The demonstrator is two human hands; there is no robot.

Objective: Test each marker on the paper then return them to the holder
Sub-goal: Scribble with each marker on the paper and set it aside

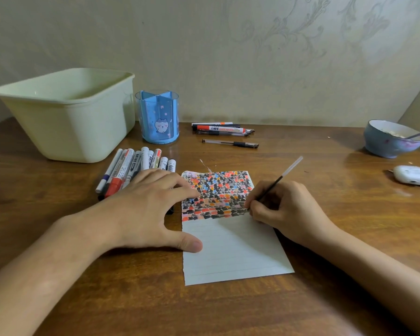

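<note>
Wooden tabletop (325,238) is backed by a patterned wall, with a pale green tub (68,115), a blue holder (159,117) and a row of markers (136,166) lined up at the left. The paper (233,248) is pressed flat by the spread fingers of the left hand (146,209). A thin pen (280,179) is pinched in the right hand (284,209), its tip set on the scribbled patches.

lined paper (233,248) half-scribbled – markers (136,170) piled left, blue holder (159,117) upright behind.
</note>
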